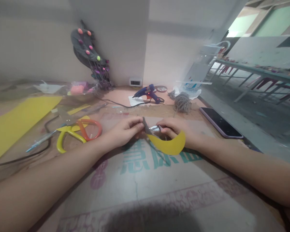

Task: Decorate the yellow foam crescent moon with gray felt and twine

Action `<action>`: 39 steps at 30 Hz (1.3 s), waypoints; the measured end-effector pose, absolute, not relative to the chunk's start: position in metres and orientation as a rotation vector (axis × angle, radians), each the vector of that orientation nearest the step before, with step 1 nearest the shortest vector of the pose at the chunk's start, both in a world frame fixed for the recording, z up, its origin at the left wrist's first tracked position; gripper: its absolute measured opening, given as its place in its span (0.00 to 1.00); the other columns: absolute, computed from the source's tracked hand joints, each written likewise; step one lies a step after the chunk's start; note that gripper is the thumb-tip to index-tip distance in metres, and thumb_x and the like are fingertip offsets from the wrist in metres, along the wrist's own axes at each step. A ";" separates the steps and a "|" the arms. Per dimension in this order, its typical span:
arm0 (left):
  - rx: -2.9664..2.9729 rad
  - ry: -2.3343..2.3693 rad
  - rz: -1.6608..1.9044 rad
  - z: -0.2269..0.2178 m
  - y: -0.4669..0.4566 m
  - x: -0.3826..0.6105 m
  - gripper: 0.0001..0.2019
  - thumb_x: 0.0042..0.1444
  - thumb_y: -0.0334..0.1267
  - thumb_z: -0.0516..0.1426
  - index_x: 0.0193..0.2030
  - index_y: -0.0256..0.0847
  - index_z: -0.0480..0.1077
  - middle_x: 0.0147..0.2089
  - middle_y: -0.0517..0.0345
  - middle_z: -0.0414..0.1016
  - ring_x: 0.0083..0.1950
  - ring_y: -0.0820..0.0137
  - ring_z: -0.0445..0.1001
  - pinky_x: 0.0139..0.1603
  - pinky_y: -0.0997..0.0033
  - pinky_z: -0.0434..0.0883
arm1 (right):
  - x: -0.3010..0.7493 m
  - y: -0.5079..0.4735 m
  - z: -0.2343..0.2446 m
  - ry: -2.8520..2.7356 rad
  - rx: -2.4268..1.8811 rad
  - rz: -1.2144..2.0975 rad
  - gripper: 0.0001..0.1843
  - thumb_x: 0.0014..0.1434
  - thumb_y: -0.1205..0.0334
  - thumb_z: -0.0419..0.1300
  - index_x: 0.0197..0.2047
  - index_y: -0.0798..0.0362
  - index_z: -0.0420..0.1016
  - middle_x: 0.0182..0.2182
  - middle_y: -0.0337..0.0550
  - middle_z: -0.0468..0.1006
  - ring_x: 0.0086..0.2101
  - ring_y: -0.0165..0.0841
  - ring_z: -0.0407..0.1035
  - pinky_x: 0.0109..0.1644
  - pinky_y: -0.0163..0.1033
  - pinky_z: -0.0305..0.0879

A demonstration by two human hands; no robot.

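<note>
"Seeing what in the middle?"

"Seeing a yellow crescent [170, 145], in front of and between both hands, over a cardboard sheet [164, 185] printed in green and purple. Sagging downward in a curve, with a grey strip [146, 125] at the left tip."

"Held how on the left?"

"In a pinch of the left hand [128, 131], thumb and fingers closed on the grey strip."

"And on the right?"

"Curled up in the right hand [176, 127], at the fingertips: a small silvery piece [155, 128], too hidden to identify. Close behind the right end of the yellow crescent; cannot tell whether touching it."

"Going left from there?"

"Just beyond the left hand, scissors [100, 129] with orange and yellow handle loops. Farther out, a thin light-blue tool [40, 141], then a large yellow sheet [21, 124]."

"And straight ahead?"

"A dark blue glue gun [147, 91], pointing left over a white card [132, 101]. Right of that, a ball of grey yarn [182, 103]."

"Farther right?"

"A phone [221, 123], dark-screened, lying slantwise. Past that, long tables [261, 72] across the floor."

"And toward the wall?"

"Upright at the left, a grey crescent [83, 48] dotted with coloured balls. Behind the glue gun, a small white box [135, 79]."
</note>
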State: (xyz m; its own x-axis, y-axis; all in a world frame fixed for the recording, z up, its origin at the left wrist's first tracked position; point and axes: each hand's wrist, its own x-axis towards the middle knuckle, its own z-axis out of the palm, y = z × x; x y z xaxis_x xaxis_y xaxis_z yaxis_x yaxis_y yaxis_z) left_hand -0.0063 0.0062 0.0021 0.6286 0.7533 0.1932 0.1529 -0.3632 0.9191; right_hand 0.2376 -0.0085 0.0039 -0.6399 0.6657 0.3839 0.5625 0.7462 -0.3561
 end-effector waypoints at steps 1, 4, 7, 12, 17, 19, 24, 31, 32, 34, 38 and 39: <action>1.864 0.720 0.761 0.002 0.007 -0.006 0.11 0.63 0.42 0.50 0.37 0.37 0.68 0.27 0.61 0.64 0.26 0.76 0.62 0.25 0.77 0.61 | 0.237 -0.009 0.004 -2.448 -0.923 0.282 0.14 0.67 0.58 0.48 0.44 0.54 0.73 0.34 0.44 0.77 0.33 0.32 0.69 0.36 0.35 0.61; 1.873 0.710 0.749 0.003 0.007 -0.007 0.11 0.63 0.41 0.50 0.36 0.38 0.68 0.27 0.62 0.63 0.25 0.76 0.62 0.25 0.78 0.60 | 0.236 -0.010 0.006 -2.435 -0.915 0.290 0.14 0.67 0.59 0.48 0.44 0.55 0.73 0.34 0.44 0.77 0.32 0.32 0.69 0.36 0.35 0.61; 1.871 0.696 0.748 0.003 0.007 -0.006 0.10 0.63 0.41 0.50 0.37 0.38 0.68 0.27 0.63 0.63 0.25 0.76 0.61 0.25 0.78 0.61 | 0.234 -0.012 0.008 -2.443 -0.937 0.320 0.15 0.67 0.58 0.48 0.44 0.55 0.73 0.34 0.44 0.77 0.32 0.32 0.69 0.36 0.35 0.62; 1.879 0.692 0.742 0.000 0.008 -0.008 0.11 0.63 0.42 0.50 0.36 0.38 0.68 0.28 0.62 0.65 0.26 0.76 0.62 0.25 0.78 0.61 | 0.232 -0.013 0.011 -2.429 -0.948 0.345 0.14 0.67 0.58 0.49 0.44 0.55 0.73 0.34 0.45 0.77 0.33 0.32 0.69 0.37 0.36 0.62; 1.869 0.695 0.719 0.000 0.008 -0.008 0.12 0.63 0.43 0.50 0.37 0.38 0.68 0.28 0.62 0.64 0.25 0.77 0.62 0.25 0.78 0.61 | 0.232 -0.014 0.011 -2.422 -0.914 0.363 0.14 0.66 0.58 0.49 0.44 0.55 0.72 0.34 0.45 0.77 0.33 0.33 0.69 0.37 0.36 0.63; 1.852 0.681 0.727 0.001 0.008 -0.008 0.11 0.63 0.43 0.50 0.37 0.38 0.68 0.28 0.62 0.64 0.26 0.77 0.62 0.25 0.78 0.61 | 0.232 -0.013 0.011 -2.417 -0.912 0.359 0.14 0.66 0.58 0.49 0.44 0.55 0.72 0.34 0.45 0.77 0.33 0.32 0.69 0.37 0.36 0.62; 1.825 0.679 0.733 0.002 0.007 -0.007 0.11 0.62 0.43 0.51 0.37 0.38 0.69 0.28 0.62 0.64 0.25 0.77 0.62 0.24 0.78 0.60 | 0.233 -0.012 0.010 -2.421 -0.882 0.379 0.13 0.67 0.59 0.49 0.44 0.55 0.72 0.35 0.45 0.78 0.33 0.32 0.69 0.36 0.35 0.62; 1.836 0.693 0.738 0.002 0.007 -0.007 0.10 0.62 0.42 0.52 0.37 0.38 0.69 0.27 0.62 0.65 0.25 0.76 0.62 0.25 0.77 0.61 | 0.232 -0.013 0.012 -2.429 -0.865 0.433 0.14 0.67 0.58 0.49 0.44 0.56 0.73 0.36 0.45 0.78 0.35 0.32 0.71 0.38 0.35 0.63; 1.843 0.691 0.735 0.002 0.007 -0.007 0.10 0.62 0.42 0.52 0.36 0.38 0.69 0.27 0.62 0.65 0.25 0.76 0.62 0.25 0.77 0.61 | 0.232 -0.013 0.012 -2.434 -0.869 0.440 0.14 0.67 0.58 0.49 0.45 0.56 0.73 0.37 0.45 0.79 0.35 0.32 0.71 0.38 0.35 0.64; 1.856 0.685 0.726 0.002 0.007 -0.007 0.11 0.62 0.42 0.51 0.36 0.37 0.68 0.27 0.62 0.64 0.25 0.76 0.62 0.25 0.77 0.60 | 0.231 -0.013 0.013 -2.441 -0.872 0.459 0.14 0.67 0.58 0.50 0.45 0.56 0.73 0.37 0.46 0.79 0.36 0.32 0.72 0.39 0.35 0.65; 1.871 0.688 0.701 0.002 0.007 -0.007 0.12 0.63 0.43 0.50 0.35 0.37 0.68 0.25 0.64 0.62 0.25 0.77 0.60 0.25 0.78 0.59 | 0.231 -0.013 0.012 -2.443 -0.865 0.463 0.15 0.68 0.57 0.49 0.45 0.55 0.73 0.38 0.46 0.79 0.38 0.33 0.72 0.42 0.37 0.65; 1.874 0.688 0.695 0.002 0.007 -0.007 0.12 0.63 0.43 0.50 0.36 0.37 0.68 0.25 0.64 0.62 0.25 0.77 0.60 0.25 0.78 0.59 | 0.231 -0.013 0.012 -2.445 -0.865 0.455 0.15 0.68 0.57 0.49 0.45 0.55 0.74 0.38 0.46 0.79 0.38 0.33 0.72 0.42 0.37 0.65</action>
State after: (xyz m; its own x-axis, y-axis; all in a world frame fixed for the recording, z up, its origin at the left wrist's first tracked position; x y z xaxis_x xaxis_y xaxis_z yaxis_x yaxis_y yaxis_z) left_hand -0.0072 0.0069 0.0016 0.6753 0.7192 0.1632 0.1562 -0.3557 0.9215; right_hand 0.2309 -0.0131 0.0116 -0.6714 0.6555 0.3457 0.4874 0.7420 -0.4603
